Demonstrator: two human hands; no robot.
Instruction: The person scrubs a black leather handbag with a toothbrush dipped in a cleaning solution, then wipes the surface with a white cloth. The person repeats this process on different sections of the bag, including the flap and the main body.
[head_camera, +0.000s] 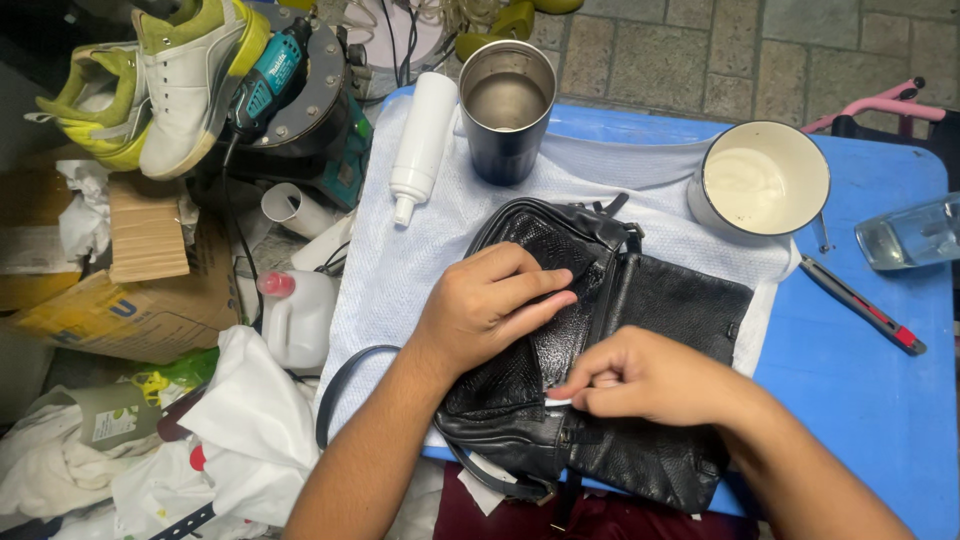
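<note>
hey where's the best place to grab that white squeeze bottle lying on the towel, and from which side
Take the white squeeze bottle around its wide cylindrical body, coming from above. It lies on its side on the white towel, nozzle toward the person, beside the steel cup; the top of the body is clear, and the nozzle looks too thin for a sure grip.

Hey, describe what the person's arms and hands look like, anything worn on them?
Both forearms are bare up to the frame edge: no sleeves show. The left hand and right hand wear no gloves, and no rings, watch or bracelet can be seen. Fingernails look short and unpainted.
</note>
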